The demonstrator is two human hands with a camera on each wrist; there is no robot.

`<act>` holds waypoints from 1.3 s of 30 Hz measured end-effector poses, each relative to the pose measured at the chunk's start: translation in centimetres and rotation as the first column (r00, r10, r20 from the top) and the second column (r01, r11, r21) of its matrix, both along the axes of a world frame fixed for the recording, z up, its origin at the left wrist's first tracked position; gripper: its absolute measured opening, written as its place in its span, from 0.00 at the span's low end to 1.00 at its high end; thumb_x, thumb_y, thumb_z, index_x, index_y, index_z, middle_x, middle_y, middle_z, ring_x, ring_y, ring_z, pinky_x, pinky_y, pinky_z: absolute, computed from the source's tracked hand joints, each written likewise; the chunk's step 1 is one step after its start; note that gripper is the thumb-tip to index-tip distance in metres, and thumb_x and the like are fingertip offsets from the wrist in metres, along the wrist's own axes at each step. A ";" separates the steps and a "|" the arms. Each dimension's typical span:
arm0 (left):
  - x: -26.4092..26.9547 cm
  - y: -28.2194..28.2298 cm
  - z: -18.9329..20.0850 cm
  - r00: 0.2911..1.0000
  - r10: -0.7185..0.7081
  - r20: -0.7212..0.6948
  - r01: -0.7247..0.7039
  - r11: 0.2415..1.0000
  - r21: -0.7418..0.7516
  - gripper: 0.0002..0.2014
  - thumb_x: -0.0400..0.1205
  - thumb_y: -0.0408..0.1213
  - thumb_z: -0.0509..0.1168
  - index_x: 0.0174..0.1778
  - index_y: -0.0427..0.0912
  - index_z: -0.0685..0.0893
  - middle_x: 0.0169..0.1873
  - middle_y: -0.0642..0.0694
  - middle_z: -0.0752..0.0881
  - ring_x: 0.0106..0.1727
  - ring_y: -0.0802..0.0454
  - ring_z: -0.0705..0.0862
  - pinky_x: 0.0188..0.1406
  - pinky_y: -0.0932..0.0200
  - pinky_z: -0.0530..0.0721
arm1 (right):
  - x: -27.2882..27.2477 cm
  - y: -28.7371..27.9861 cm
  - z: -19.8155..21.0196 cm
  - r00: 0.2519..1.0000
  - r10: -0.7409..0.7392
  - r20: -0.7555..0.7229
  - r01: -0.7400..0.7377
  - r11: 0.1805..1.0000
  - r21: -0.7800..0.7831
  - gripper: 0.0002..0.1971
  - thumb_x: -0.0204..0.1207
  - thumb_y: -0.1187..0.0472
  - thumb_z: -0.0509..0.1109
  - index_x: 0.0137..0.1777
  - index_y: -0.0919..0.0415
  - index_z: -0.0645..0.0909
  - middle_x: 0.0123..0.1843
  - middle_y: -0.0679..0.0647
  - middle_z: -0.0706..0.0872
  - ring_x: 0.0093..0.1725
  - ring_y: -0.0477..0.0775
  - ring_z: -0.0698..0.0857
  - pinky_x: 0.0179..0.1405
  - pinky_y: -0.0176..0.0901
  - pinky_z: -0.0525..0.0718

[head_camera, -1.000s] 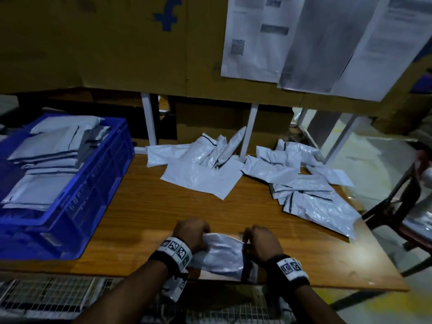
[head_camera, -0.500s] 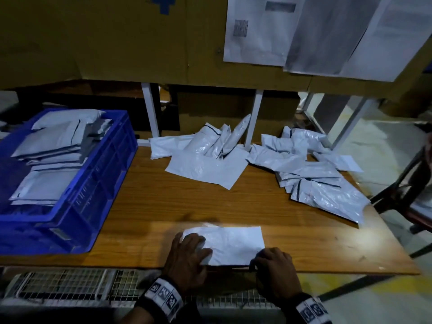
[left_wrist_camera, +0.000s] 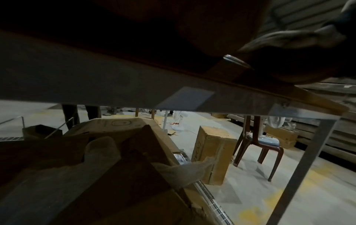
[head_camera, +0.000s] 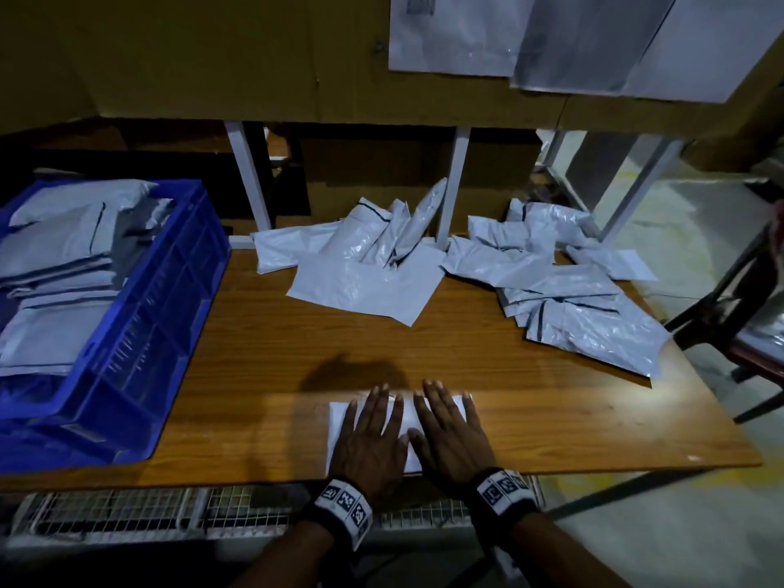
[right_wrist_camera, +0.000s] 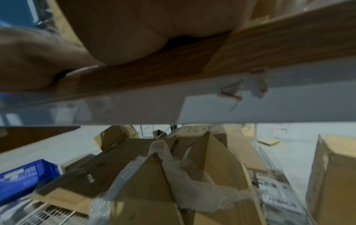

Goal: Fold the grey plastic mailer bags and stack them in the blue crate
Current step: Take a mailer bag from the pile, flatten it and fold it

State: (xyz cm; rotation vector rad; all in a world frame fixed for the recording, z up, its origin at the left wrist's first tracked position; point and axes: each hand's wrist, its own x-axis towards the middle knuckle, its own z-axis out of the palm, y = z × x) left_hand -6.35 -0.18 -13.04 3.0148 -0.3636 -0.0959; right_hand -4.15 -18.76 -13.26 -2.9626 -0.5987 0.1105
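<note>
A folded grey mailer bag point(head_camera: 337, 422) lies flat at the near edge of the wooden table point(head_camera: 551, 418). My left hand point(head_camera: 373, 430) and my right hand point(head_camera: 449, 430) lie side by side on it, palms down, fingers straight, pressing it flat. The blue crate point(head_camera: 140, 333) stands on the table's left end with several folded grey bags point(head_camera: 55, 265) stacked inside. Loose unfolded bags sit in a pile at the back middle point(head_camera: 365, 269) and another at the back right point(head_camera: 585, 307). Both wrist views look under the table edge; the fingers are hidden there.
White frame posts point(head_camera: 456, 184) rise behind the bag piles, below a cardboard wall with paper sheets point(head_camera: 594, 36). A dark chair point(head_camera: 729, 316) stands off the table's right end. Cardboard boxes point(right_wrist_camera: 154, 175) and a wire rack point(head_camera: 127, 515) sit below the near edge.
One second ago both hands gripped the crumpled bag at the table edge. It was then laid flat, and both hands have slid forward onto it with fingers spread out straight.
</note>
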 end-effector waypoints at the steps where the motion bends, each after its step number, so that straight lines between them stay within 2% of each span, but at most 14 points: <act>1: 0.0 0.0 -0.2 1.000 0.001 -0.010 -0.001 1.000 -0.001 0.31 0.88 0.55 0.50 0.84 0.42 0.73 0.85 0.37 0.67 0.85 0.41 0.68 0.81 0.37 0.58 | 0.0 0.0 0.0 1.000 -0.001 0.003 0.001 1.000 -0.004 0.33 0.91 0.37 0.41 0.89 0.54 0.60 0.91 0.54 0.53 0.91 0.56 0.53 0.85 0.65 0.43; 4: 0.1 -0.2 -0.3 1.000 0.006 -0.006 -0.006 1.000 -0.010 0.32 0.88 0.56 0.49 0.85 0.43 0.71 0.86 0.38 0.67 0.86 0.41 0.67 0.82 0.36 0.57 | -0.1 0.0 -0.3 1.000 -0.004 0.014 0.004 1.000 0.001 0.33 0.91 0.38 0.41 0.91 0.53 0.56 0.92 0.54 0.50 0.91 0.54 0.48 0.86 0.66 0.42; 8: 0.0 -0.2 -0.5 1.000 0.009 -0.007 -0.009 1.000 -0.023 0.32 0.88 0.56 0.47 0.87 0.43 0.66 0.87 0.38 0.64 0.88 0.41 0.62 0.83 0.33 0.64 | -0.1 -0.1 -0.3 1.000 -0.005 -0.010 0.005 1.000 -0.012 0.33 0.91 0.38 0.40 0.91 0.53 0.52 0.92 0.53 0.47 0.91 0.54 0.47 0.86 0.67 0.44; 11: 0.0 -0.3 -0.7 1.000 0.020 -0.020 -0.020 1.000 -0.014 0.33 0.89 0.56 0.44 0.89 0.44 0.60 0.89 0.39 0.56 0.90 0.42 0.55 0.86 0.33 0.57 | -0.1 0.1 -0.3 1.000 -0.011 -0.020 0.010 1.000 -0.024 0.33 0.91 0.38 0.39 0.92 0.52 0.52 0.93 0.53 0.44 0.91 0.54 0.42 0.86 0.67 0.43; 15: 0.0 -0.5 -0.8 0.999 0.015 -0.029 -0.016 1.000 -0.006 0.33 0.90 0.55 0.41 0.90 0.43 0.55 0.90 0.39 0.52 0.91 0.42 0.50 0.87 0.33 0.54 | -0.3 0.1 -0.1 0.999 -0.037 -0.014 0.037 0.999 -0.006 0.32 0.91 0.38 0.41 0.91 0.49 0.52 0.93 0.54 0.43 0.91 0.54 0.41 0.88 0.68 0.46; 19: 0.1 -0.7 -0.3 0.998 0.036 -0.043 -0.036 0.999 -0.003 0.33 0.89 0.54 0.42 0.90 0.43 0.58 0.89 0.38 0.55 0.91 0.42 0.52 0.87 0.34 0.54 | -0.2 0.2 -0.2 0.999 -0.039 -0.023 0.038 0.999 -0.023 0.32 0.90 0.39 0.42 0.92 0.49 0.51 0.93 0.54 0.42 0.91 0.54 0.41 0.87 0.70 0.47; 22: 0.0 -0.8 0.1 0.997 0.030 -0.065 -0.029 0.999 0.015 0.34 0.89 0.55 0.40 0.91 0.43 0.54 0.90 0.39 0.50 0.91 0.43 0.48 0.87 0.34 0.49 | -0.1 0.3 -0.3 0.999 -0.038 -0.028 0.038 0.999 -0.016 0.32 0.90 0.39 0.43 0.92 0.50 0.51 0.93 0.55 0.44 0.92 0.55 0.42 0.87 0.70 0.47; 24: 0.0 -0.8 0.2 0.996 0.031 -0.084 -0.029 0.999 0.030 0.34 0.89 0.56 0.37 0.91 0.43 0.52 0.90 0.39 0.48 0.91 0.43 0.46 0.87 0.34 0.47 | -0.1 0.4 -0.1 0.998 -0.043 -0.041 0.042 0.999 -0.019 0.33 0.90 0.39 0.41 0.92 0.50 0.49 0.93 0.54 0.42 0.91 0.54 0.41 0.87 0.70 0.45; 27: 0.1 -0.9 0.4 0.997 0.040 -0.072 -0.036 0.998 0.053 0.35 0.88 0.56 0.34 0.91 0.44 0.53 0.90 0.39 0.50 0.91 0.43 0.47 0.88 0.35 0.46 | 0.0 0.4 0.7 0.996 -0.033 -0.077 0.030 0.999 -0.039 0.33 0.89 0.37 0.36 0.92 0.48 0.42 0.92 0.52 0.36 0.90 0.53 0.35 0.88 0.68 0.39; 30: 0.2 -0.8 0.6 0.994 0.032 -0.101 -0.023 0.996 0.092 0.39 0.83 0.58 0.26 0.91 0.47 0.45 0.91 0.41 0.43 0.91 0.45 0.40 0.88 0.38 0.36 | 0.0 0.3 1.2 0.992 -0.018 -0.127 0.013 0.999 -0.035 0.34 0.88 0.36 0.34 0.92 0.46 0.40 0.92 0.51 0.34 0.90 0.52 0.33 0.87 0.66 0.35; 32: 0.0 -0.6 0.6 0.996 0.046 -0.083 -0.042 0.998 0.052 0.40 0.83 0.62 0.24 0.91 0.49 0.43 0.90 0.43 0.38 0.90 0.46 0.36 0.87 0.38 0.33 | 0.1 0.2 1.8 0.987 -0.015 -0.157 0.014 1.000 -0.012 0.33 0.89 0.36 0.37 0.92 0.46 0.45 0.93 0.52 0.38 0.91 0.53 0.37 0.87 0.66 0.36; 34: -0.3 0.0 0.7 0.991 0.126 -0.052 -0.127 0.992 -0.026 0.42 0.83 0.70 0.28 0.91 0.51 0.44 0.90 0.43 0.38 0.90 0.47 0.36 0.85 0.37 0.33 | 0.6 0.1 3.1 0.985 -0.017 -0.174 0.023 0.999 0.031 0.30 0.89 0.37 0.48 0.88 0.47 0.60 0.92 0.55 0.50 0.91 0.57 0.48 0.87 0.67 0.46; 36: -1.0 0.7 1.0 0.974 0.225 -0.030 -0.226 0.970 -0.084 0.44 0.82 0.74 0.39 0.91 0.52 0.48 0.90 0.43 0.41 0.91 0.45 0.38 0.85 0.36 0.34 | 1.2 0.0 4.6 0.986 -0.034 -0.165 0.040 0.999 0.033 0.26 0.84 0.36 0.61 0.77 0.48 0.74 0.84 0.55 0.67 0.85 0.60 0.62 0.82 0.64 0.61; 39: -2.1 1.7 1.8 0.950 0.308 -0.060 -0.313 0.938 -0.151 0.46 0.81 0.73 0.55 0.91 0.53 0.52 0.91 0.43 0.45 0.91 0.45 0.40 0.88 0.38 0.40 | 1.7 0.1 5.7 0.976 -0.064 -0.207 0.087 0.991 0.103 0.25 0.75 0.36 0.74 0.67 0.49 0.80 0.68 0.53 0.81 0.72 0.62 0.75 0.68 0.57 0.77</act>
